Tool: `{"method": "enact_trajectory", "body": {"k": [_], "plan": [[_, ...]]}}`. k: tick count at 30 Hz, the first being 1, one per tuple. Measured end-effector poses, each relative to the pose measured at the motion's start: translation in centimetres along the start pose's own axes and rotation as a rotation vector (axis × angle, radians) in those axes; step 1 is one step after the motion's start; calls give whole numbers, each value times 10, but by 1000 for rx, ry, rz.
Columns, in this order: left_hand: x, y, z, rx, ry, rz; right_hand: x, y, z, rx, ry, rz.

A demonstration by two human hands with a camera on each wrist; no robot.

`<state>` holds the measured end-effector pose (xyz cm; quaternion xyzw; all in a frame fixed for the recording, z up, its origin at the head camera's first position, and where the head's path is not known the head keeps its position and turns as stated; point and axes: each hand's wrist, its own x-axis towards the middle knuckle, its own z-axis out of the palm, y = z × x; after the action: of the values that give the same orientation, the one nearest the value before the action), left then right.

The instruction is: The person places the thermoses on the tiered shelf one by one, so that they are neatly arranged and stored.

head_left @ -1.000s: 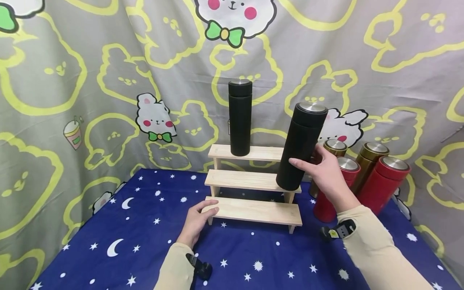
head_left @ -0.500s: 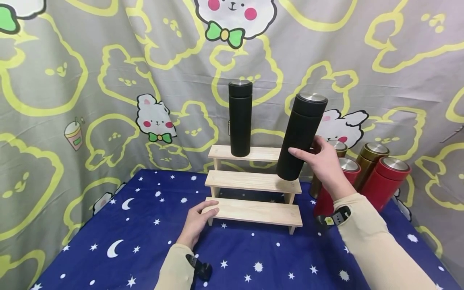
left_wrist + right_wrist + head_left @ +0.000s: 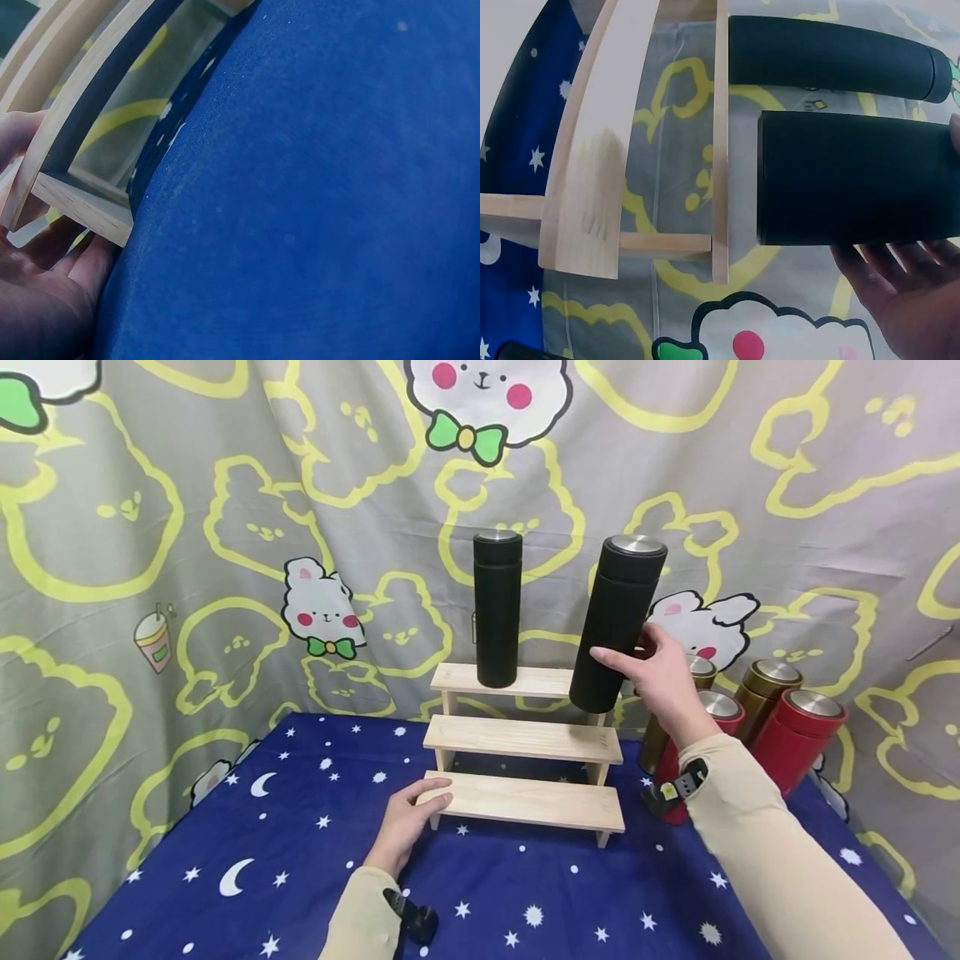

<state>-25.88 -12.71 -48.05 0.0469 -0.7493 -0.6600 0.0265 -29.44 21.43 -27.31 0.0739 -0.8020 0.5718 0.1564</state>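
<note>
Right hand [image 3: 660, 672] gripping tilted matte black cylindrical flask [image 3: 615, 622] just above three-tier pale wooden step shelf [image 3: 525, 739] top edge, right wrist view showing the gap, left hand [image 3: 408, 822] flat, fingers relaxed, on bottom step's corner

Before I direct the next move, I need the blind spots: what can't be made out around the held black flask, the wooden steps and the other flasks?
- Held black flask: whether its base touches the top step; head view angle leaves it unclear.
- Right hand: fingers cut off in the right wrist view.
- Gold flask: mostly hidden by that hand.
- Left hand: cropped by the left wrist view's edge.
</note>
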Motion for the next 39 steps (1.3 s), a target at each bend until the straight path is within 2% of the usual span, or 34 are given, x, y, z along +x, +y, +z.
{"method": "enact_trajectory", "body": {"k": [5, 18, 28, 39], "plan": [[-2, -1, 1, 3, -14, 1, 7, 3, 2, 12, 26, 3], [1, -2, -1, 14, 1, 11, 34, 9, 13, 72, 66, 18], [2, -4, 0, 4, 5, 37, 48, 8, 14, -44, 39, 19], [2, -4, -1, -1, 7, 48, 51, 14, 16, -63, 27, 24]]}}
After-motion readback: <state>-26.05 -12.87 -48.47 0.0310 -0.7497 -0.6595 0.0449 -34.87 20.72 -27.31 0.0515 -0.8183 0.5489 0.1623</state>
